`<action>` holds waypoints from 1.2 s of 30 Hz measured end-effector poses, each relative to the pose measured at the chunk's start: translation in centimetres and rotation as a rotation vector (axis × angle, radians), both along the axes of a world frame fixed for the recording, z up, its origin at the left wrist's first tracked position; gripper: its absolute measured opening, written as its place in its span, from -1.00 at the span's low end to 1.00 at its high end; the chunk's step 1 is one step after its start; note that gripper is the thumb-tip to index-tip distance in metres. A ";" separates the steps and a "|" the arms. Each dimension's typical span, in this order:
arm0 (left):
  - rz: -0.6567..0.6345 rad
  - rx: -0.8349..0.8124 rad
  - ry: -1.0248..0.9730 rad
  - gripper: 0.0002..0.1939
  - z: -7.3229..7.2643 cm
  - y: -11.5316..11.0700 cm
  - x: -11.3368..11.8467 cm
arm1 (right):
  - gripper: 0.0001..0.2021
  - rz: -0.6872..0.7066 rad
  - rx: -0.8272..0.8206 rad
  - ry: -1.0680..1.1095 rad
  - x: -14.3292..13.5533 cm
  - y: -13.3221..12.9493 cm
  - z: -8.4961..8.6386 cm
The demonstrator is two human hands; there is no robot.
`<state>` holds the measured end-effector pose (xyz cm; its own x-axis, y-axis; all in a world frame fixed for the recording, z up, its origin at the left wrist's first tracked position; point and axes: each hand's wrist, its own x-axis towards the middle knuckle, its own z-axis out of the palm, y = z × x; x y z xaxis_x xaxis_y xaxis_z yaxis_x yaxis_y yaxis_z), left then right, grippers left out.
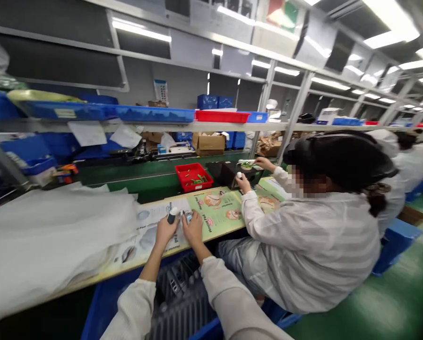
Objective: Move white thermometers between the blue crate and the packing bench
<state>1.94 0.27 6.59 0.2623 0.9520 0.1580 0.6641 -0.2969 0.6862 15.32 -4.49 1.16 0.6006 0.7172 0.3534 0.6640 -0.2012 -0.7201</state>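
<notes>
My left hand (166,232) is closed around a dark-handled tool with a white end (172,215), over the printed mats on the bench. Just to its right, my right hand (193,227) pinches a small part (188,216) that looks silvery and is too small to name. The two hands are close together, with their fingertips facing each other. Below them, a blue bin (105,302) at the bench's front edge holds a ribbed dark tray (179,302) with small dark parts in it.
White sheets (55,236) are piled at the left. A red tray (193,177) with small green parts stands beyond the mats. At the right sits a co-worker (314,241), whose hands are near a black box (228,174). Blue and red bins line the shelf above.
</notes>
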 end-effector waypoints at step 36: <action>0.427 0.130 -0.236 -0.66 -5.5 0.3 -4.3 | -0.49 0.056 0.248 -0.335 14.1 -8.1 -4.7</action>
<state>-2.35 0.60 1.11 -0.2032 0.9350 0.2907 0.5764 -0.1258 0.8075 29.47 -12.56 -3.57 0.3856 0.6141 0.6886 0.8746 -0.0054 -0.4849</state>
